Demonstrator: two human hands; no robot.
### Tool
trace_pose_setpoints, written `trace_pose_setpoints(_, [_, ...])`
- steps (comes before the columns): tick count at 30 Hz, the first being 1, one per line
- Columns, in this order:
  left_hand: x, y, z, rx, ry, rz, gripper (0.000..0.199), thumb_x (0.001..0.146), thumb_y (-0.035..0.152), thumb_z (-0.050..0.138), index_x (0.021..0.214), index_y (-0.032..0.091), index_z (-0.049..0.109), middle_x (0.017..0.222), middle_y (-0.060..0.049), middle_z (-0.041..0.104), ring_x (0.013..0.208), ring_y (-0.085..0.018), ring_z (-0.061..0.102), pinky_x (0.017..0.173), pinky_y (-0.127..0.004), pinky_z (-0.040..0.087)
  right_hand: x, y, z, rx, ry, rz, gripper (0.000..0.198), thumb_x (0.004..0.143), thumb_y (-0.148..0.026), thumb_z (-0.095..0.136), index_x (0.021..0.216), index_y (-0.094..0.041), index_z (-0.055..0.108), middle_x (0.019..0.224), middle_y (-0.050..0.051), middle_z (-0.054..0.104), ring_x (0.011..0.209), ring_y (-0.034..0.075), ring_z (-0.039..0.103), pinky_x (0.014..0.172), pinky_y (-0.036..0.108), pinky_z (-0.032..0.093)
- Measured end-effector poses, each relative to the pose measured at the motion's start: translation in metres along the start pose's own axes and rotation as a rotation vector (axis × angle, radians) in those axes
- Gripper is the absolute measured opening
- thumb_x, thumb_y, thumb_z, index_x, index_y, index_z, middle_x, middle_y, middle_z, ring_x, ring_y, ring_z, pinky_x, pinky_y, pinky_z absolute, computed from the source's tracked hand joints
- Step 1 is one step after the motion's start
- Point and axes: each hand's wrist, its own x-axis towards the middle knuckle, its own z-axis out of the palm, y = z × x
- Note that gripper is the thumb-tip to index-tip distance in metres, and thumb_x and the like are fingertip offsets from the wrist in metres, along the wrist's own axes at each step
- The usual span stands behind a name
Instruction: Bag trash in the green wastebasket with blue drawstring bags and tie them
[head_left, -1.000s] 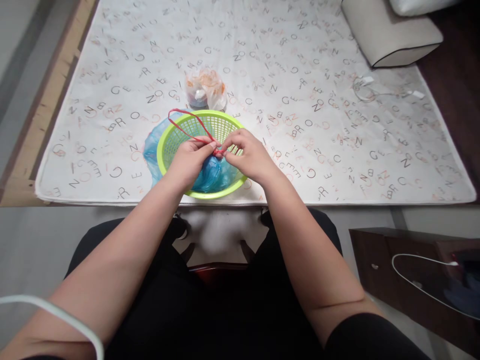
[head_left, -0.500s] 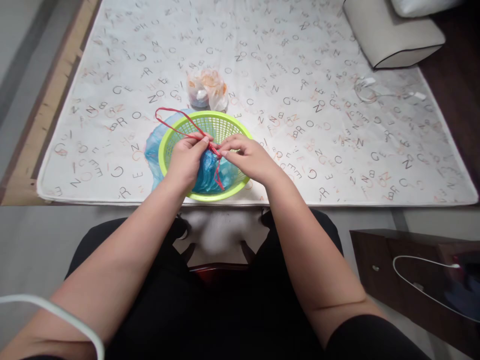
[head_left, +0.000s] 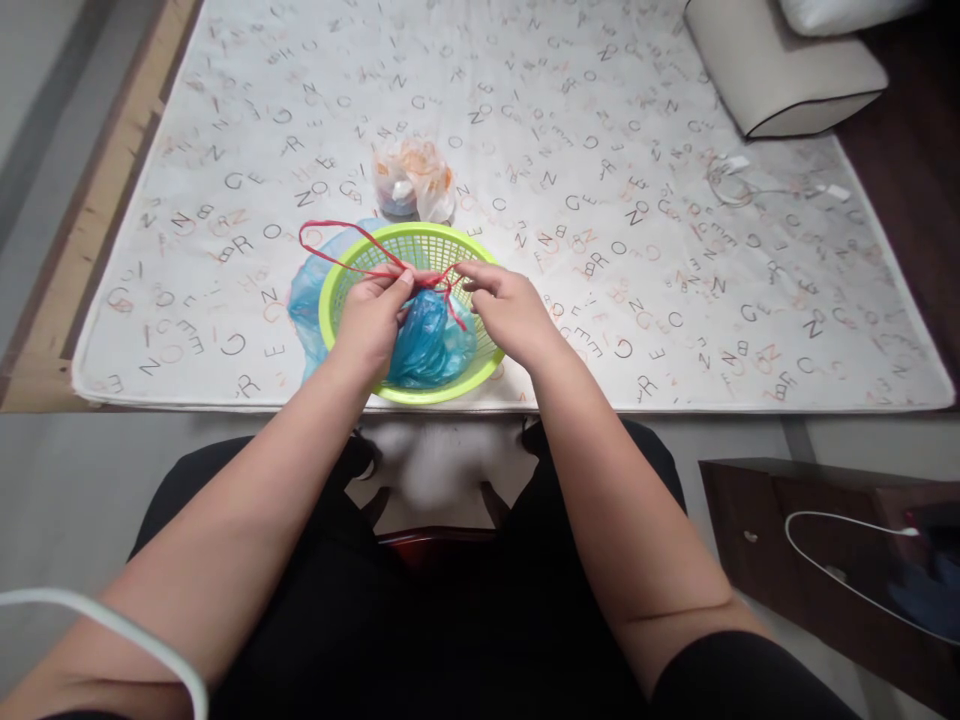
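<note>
letter-printed mattress (head_left: 675,350) spreads across the view, with a wooden frame (head_left: 112,200) along its left edge, a beige cushion (head_left: 787,75) at its far right corner and a thin cable (head_left: 731,190) lying near its right edge. by the near edge, left of its middle, sits a lime-green mesh basket (head_left: 328,315) with a crumpled blue plastic bag (head_left: 421,345) inside. paler blue plastic (head_left: 304,305) sticks out past the basket's left rim. just beyond the far rim stands a bunched white and orange plastic bag (head_left: 412,180). the left hand (head_left: 371,315) pinches a red string (head_left: 433,283) between thumb and forefinger above the basket; a long loop of it reaches left from those fingertips, over the rim. its knotted part lies between the two hands, just above the blue plastic bag, with a loose end hanging over that bag. the right hand (head_left: 506,305) has its forefinger stretched towards the knot, a strand meeting the fingertip, the other fingers curled; whether they grip the string, i cannot tell.
</note>
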Motion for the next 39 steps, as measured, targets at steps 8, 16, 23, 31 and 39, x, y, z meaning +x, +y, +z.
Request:
trace_pose_setpoints(8, [0.000, 0.005, -0.003, 0.068, 0.064, 0.103, 0.035, 0.083, 0.053, 0.084, 0.094, 0.022, 0.074, 0.123, -0.011, 0.079, 0.116, -0.026, 0.074, 0.090, -0.036, 0.060, 0.006, 0.002, -0.009, 0.400, 0.314, 0.010, 0.046, 0.086, -0.031, 0.068, 0.131, -0.039, 0.068, 0.155, -0.004, 0.056, 0.146, 0.029, 0.053, 0.109, 0.049, 0.057])
trace_pose_setpoints(16, [-0.002, 0.003, -0.003, 0.130, 0.047, 0.129, 0.038, 0.086, 0.057, 0.079, 0.097, 0.021, 0.075, 0.122, -0.012, 0.080, 0.106, -0.024, 0.076, 0.087, -0.035, 0.060, 0.004, -0.006, -0.007, 0.883, 0.372, 0.148, 0.033, 0.083, -0.035, 0.077, 0.114, -0.027, 0.070, 0.116, 0.003, 0.073, 0.122, 0.022, 0.069, 0.102, 0.040, 0.062])
trace_pose_setpoints(23, [-0.002, 0.002, -0.003, 0.152, 0.034, 0.138, 0.033, 0.088, 0.052, 0.078, 0.099, 0.021, 0.076, 0.116, -0.010, 0.081, 0.098, -0.020, 0.075, 0.086, -0.032, 0.059, 0.008, -0.001, -0.011, 0.915, 0.363, 0.224, 0.029, 0.083, -0.029, 0.074, 0.110, -0.026, 0.066, 0.094, 0.000, 0.071, 0.093, 0.015, 0.071, 0.092, 0.032, 0.064])
trace_pose_setpoints(31, [0.004, 0.005, -0.003, -0.081, 0.166, 0.065, 0.025, 0.089, 0.042, 0.080, 0.087, 0.022, 0.066, 0.102, -0.004, 0.080, 0.078, -0.012, 0.073, 0.074, -0.023, 0.058, 0.004, -0.019, -0.016, 0.916, 0.184, 0.343, 0.019, 0.084, -0.021, 0.065, 0.103, -0.024, 0.061, 0.060, -0.010, 0.041, 0.048, 0.008, 0.042, 0.051, 0.019, 0.048])
trace_pose_setpoints(39, [0.011, 0.007, -0.016, -0.225, 0.123, -0.045, 0.024, 0.091, 0.040, 0.077, 0.083, 0.024, 0.060, 0.100, -0.004, 0.080, 0.096, -0.018, 0.077, 0.082, -0.028, 0.063, 0.002, -0.021, -0.031, 0.831, 0.205, 0.298, 0.021, 0.084, -0.026, 0.070, 0.100, -0.026, 0.057, 0.058, -0.012, 0.036, 0.045, 0.007, 0.039, 0.046, 0.020, 0.039])
